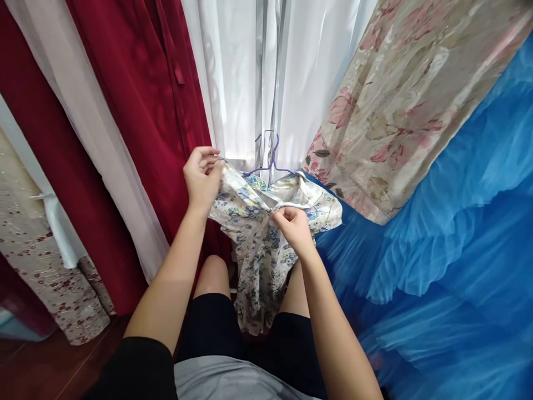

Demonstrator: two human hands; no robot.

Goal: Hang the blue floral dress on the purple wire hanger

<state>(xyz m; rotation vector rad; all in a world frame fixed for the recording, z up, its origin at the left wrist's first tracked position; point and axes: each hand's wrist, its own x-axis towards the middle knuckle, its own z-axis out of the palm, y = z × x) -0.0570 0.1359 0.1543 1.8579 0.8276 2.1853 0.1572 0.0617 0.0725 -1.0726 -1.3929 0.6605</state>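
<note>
Head-worn view, steeply downward, close

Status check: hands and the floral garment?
Left hand shut on floral garment shoulder. Right hand pinching its front. Garment on purple hanger. Blue tulle crowding right side.

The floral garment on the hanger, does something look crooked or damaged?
The floral garment hangs bunched and uneven on the purple hanger: the left hand grips one shoulder, the right hand pinches the front. No tear or stain shows.

the purple hanger lies mostly hidden inside the floral garment.
</note>
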